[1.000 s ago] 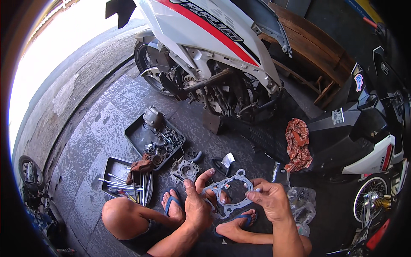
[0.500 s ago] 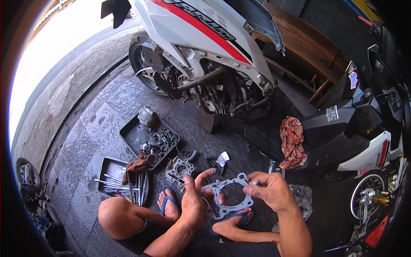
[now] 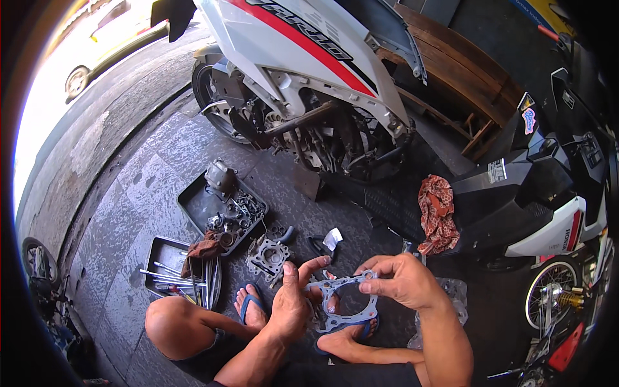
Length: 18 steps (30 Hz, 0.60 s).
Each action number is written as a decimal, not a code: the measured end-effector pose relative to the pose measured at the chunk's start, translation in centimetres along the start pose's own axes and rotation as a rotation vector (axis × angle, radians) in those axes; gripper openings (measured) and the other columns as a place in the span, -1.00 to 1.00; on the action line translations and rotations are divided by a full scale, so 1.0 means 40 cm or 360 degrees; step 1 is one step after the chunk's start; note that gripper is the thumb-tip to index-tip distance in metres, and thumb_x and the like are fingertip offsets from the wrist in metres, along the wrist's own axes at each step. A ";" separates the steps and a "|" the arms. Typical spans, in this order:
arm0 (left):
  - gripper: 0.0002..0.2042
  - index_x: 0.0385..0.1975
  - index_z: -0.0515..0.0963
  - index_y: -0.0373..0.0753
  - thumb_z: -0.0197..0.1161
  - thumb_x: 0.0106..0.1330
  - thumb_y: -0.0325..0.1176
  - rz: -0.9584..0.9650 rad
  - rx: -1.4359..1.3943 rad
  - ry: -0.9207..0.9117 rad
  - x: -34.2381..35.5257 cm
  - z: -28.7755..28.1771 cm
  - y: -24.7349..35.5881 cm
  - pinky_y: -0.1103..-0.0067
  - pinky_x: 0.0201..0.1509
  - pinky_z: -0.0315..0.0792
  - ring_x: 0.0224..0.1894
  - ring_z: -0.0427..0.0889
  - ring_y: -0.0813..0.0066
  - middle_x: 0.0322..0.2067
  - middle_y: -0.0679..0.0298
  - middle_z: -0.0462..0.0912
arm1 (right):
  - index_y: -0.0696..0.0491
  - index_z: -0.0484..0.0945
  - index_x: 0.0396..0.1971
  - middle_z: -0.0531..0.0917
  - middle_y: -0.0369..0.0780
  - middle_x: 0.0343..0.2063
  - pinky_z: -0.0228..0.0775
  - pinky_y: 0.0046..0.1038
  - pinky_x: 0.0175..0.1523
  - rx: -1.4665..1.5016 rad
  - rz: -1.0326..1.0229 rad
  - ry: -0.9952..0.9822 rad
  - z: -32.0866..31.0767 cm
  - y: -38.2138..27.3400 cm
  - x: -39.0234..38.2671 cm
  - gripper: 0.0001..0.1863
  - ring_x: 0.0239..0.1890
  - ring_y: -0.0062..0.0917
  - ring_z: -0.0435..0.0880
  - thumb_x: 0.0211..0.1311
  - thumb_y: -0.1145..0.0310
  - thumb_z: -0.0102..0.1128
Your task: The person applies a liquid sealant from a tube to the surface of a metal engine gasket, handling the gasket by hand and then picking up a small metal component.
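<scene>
A thin grey metal cylinder gasket with one large round opening is held up before me, above my right foot. My right hand pinches its upper right corner between thumb and fingers. At the gasket's left side is my left hand, thumb raised and index finger stretched out. Its lower fingers reach behind the gasket and support it, partly hidden. On the floor just beyond my left hand lies an engine cylinder block.
A black tray holds an engine cover, bolts and small parts. Nearer, another tray holds wrenches and screwdrivers. A partly stripped white scooter stands ahead. Right, a patterned red cloth lies against a black scooter. Clear plastic lies beside my right forearm.
My right hand has shifted its grip to the gasket's upper right corner, and the gasket has tilted slightly. A yellow vehicle has come into view on the road at upper left.
</scene>
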<state>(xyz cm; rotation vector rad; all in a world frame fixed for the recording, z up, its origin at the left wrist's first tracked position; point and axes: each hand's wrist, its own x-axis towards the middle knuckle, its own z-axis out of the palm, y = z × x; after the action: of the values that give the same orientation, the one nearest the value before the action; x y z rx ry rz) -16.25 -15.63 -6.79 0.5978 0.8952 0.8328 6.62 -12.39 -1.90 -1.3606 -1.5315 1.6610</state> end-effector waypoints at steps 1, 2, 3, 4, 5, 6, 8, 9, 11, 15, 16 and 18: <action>-0.11 0.35 0.28 -0.14 -0.49 0.35 0.51 -0.0019 0.0029 0.0034 -0.006 -0.001 0.005 0.64 -0.36 0.30 -0.47 0.53 0.50 -0.53 0.24 0.59 | 0.27 0.72 -0.44 0.70 -0.22 -0.21 0.39 -0.62 -0.17 0.0051 0.0017 -0.0006 0.002 -0.004 0.014 -0.77 -0.28 -0.66 0.60 0.19 0.37 0.44; -0.11 0.35 0.28 -0.15 -0.49 0.36 0.50 -0.0037 0.0052 0.0025 -0.006 -0.008 0.006 0.64 -0.34 0.30 -0.47 0.53 0.50 -0.52 0.23 0.59 | 0.27 0.72 -0.43 0.71 -0.21 -0.21 0.40 -0.63 -0.17 0.0101 0.0035 -0.0013 0.003 -0.006 0.026 -0.78 -0.28 -0.67 0.61 0.19 0.38 0.43; -0.11 0.35 0.27 -0.16 -0.49 0.37 0.49 -0.0054 0.0074 0.0016 -0.006 -0.016 0.006 0.63 -0.33 0.31 -0.47 0.52 0.50 -0.52 0.23 0.60 | 0.28 0.72 -0.43 0.71 -0.21 -0.21 0.40 -0.64 -0.16 0.0150 0.0053 -0.0022 0.006 -0.007 0.036 -0.78 -0.28 -0.67 0.61 0.20 0.38 0.43; -0.11 0.36 0.26 -0.17 -0.49 0.37 0.49 -0.0072 0.0095 0.0007 -0.006 -0.022 0.006 0.63 -0.31 0.31 -0.47 0.52 0.50 -0.52 0.23 0.60 | 0.28 0.72 -0.39 0.72 -0.21 -0.20 0.40 -0.65 -0.14 0.0185 0.0006 0.0053 0.015 -0.016 0.038 -0.78 -0.28 -0.69 0.61 0.21 0.38 0.43; -0.11 0.36 0.25 -0.18 -0.50 0.37 0.48 -0.0070 0.0081 -0.0022 -0.005 -0.017 0.009 0.62 -0.29 0.31 -0.45 0.53 0.49 -0.51 0.23 0.60 | 0.28 0.72 -0.37 0.72 -0.21 -0.19 0.41 -0.65 -0.13 0.0194 -0.0021 0.0163 0.011 -0.021 0.033 -0.77 -0.27 -0.69 0.61 0.20 0.37 0.43; -0.10 0.37 0.25 -0.19 -0.50 0.38 0.48 -0.0067 0.0066 -0.0052 -0.005 -0.010 0.014 0.62 -0.27 0.32 -0.44 0.53 0.49 -0.51 0.22 0.60 | 0.28 0.72 -0.35 0.72 -0.21 -0.19 0.42 -0.65 -0.12 0.0201 -0.0049 0.0272 0.002 -0.024 0.024 -0.76 -0.26 -0.70 0.62 0.20 0.36 0.44; -0.10 0.37 0.23 -0.21 -0.49 0.38 0.48 -0.0050 0.0053 -0.0044 -0.006 -0.009 0.017 0.60 -0.22 0.33 -0.41 0.55 0.47 -0.50 0.22 0.60 | 0.27 0.71 -0.28 0.73 -0.20 -0.20 0.45 -0.60 -0.09 0.0097 -0.0105 0.0302 -0.022 -0.012 0.017 -0.71 -0.21 -0.66 0.65 0.19 0.31 0.45; -0.09 0.38 0.22 -0.22 -0.49 0.38 0.48 -0.0039 0.0047 -0.0033 -0.006 -0.007 0.016 0.59 -0.19 0.33 -0.39 0.55 0.47 -0.49 0.21 0.60 | 0.27 0.71 -0.29 0.74 -0.19 -0.20 0.45 -0.58 -0.09 -0.0077 -0.0125 0.0173 -0.029 -0.009 0.012 -0.71 -0.20 -0.63 0.66 0.19 0.31 0.46; -0.09 0.38 0.21 -0.24 -0.48 0.37 0.48 -0.0018 0.0023 -0.0060 -0.004 -0.014 0.009 0.57 -0.14 0.34 -0.35 0.56 0.46 -0.48 0.20 0.61 | 0.26 0.71 -0.32 0.74 -0.17 -0.22 0.46 -0.54 -0.09 -0.0424 -0.0163 -0.0074 -0.031 -0.015 0.000 -0.71 -0.19 -0.58 0.68 0.18 0.30 0.46; -0.07 0.39 0.19 -0.26 -0.47 0.37 0.48 0.0005 0.0041 -0.0126 0.000 -0.019 0.004 0.56 -0.08 0.34 -0.31 0.56 0.47 -0.46 0.19 0.61 | 0.24 0.73 -0.34 0.74 -0.16 -0.21 0.46 -0.51 -0.09 -0.0269 -0.0030 -0.0113 -0.027 -0.019 0.013 -0.76 -0.21 -0.55 0.68 0.16 0.33 0.46; -0.07 0.40 0.18 -0.27 -0.47 0.37 0.48 0.0010 0.0070 -0.0114 -0.004 -0.017 0.013 0.56 -0.08 0.33 -0.30 0.55 0.47 -0.45 0.19 0.61 | 0.24 0.73 -0.34 0.74 -0.15 -0.22 0.47 -0.51 -0.09 -0.0118 -0.0051 0.0001 -0.016 -0.014 0.020 -0.76 -0.22 -0.56 0.68 0.16 0.34 0.46; -0.06 0.40 0.17 -0.28 -0.46 0.37 0.49 0.0027 0.0103 -0.0138 -0.006 -0.020 0.012 0.57 -0.10 0.32 -0.31 0.54 0.48 -0.45 0.19 0.61 | 0.25 0.73 -0.34 0.74 -0.16 -0.22 0.46 -0.51 -0.08 -0.0141 -0.0034 0.0089 -0.015 -0.029 0.017 -0.76 -0.20 -0.56 0.68 0.16 0.34 0.46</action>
<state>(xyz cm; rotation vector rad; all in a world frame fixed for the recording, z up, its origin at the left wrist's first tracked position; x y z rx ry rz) -17.19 -15.49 -6.73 0.6938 0.8417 0.7899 6.59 -11.28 -0.96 -1.4186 -1.5988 1.5460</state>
